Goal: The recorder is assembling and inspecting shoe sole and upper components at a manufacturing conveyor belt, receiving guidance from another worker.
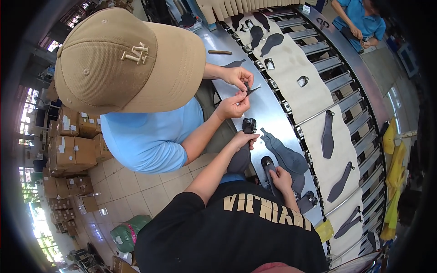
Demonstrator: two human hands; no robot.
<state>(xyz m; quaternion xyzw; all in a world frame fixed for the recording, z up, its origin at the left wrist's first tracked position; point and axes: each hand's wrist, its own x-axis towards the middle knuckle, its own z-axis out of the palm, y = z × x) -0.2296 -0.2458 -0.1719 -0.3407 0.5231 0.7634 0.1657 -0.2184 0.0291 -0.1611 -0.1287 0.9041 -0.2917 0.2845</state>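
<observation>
On the steel bench, left hand (243, 139) pinches a black clip (249, 125); right hand (280, 176) presses flat a dark strip (268, 166). Best keep both steady.

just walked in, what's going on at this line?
The person in the black shirt works at a steel bench beside a roller conveyor. Their left hand rests by a small black part; their right hand presses a dark insole-shaped piece lying next to a stack of grey insoles. A co-worker in a tan cap handles a thin dark piece with both hands. More dark pieces ride the beige belt.
</observation>
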